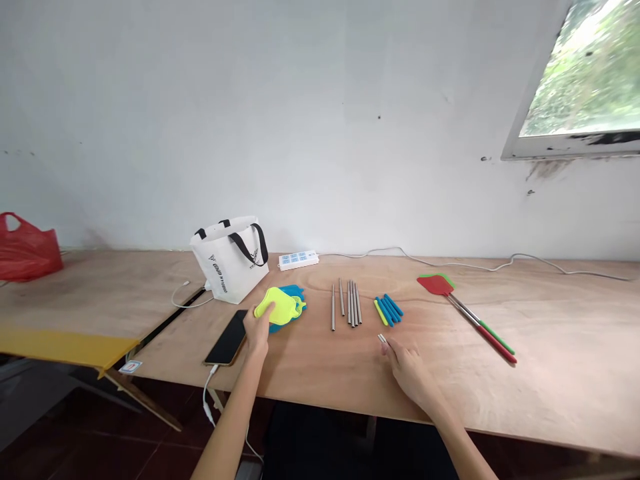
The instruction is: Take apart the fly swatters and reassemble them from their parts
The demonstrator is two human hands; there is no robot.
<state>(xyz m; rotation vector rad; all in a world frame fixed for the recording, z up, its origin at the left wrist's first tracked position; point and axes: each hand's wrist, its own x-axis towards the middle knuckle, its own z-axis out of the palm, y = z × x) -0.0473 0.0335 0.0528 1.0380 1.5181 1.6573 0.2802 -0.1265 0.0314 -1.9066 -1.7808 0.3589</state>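
My left hand [257, 328] is closed on the near edge of a yellow-green swatter head [280, 305], which lies over blue swatter heads [294, 293] on the plywood table [550, 373]. My right hand [407, 367] rests on the table, its fingers pinched on the end of a thin metal rod [382, 339]. Several bare metal rods [350, 303] lie side by side between the hands. Just right of them sits a bundle of blue handle grips with one yellow [388, 311].
Two assembled swatters, red and green [465, 310], lie at the right. A white tote bag [231, 257] and a power strip [299, 259] stand near the wall. A phone [227, 337] on a cable lies by my left hand. A red plastic bag [27, 248] sits far left.
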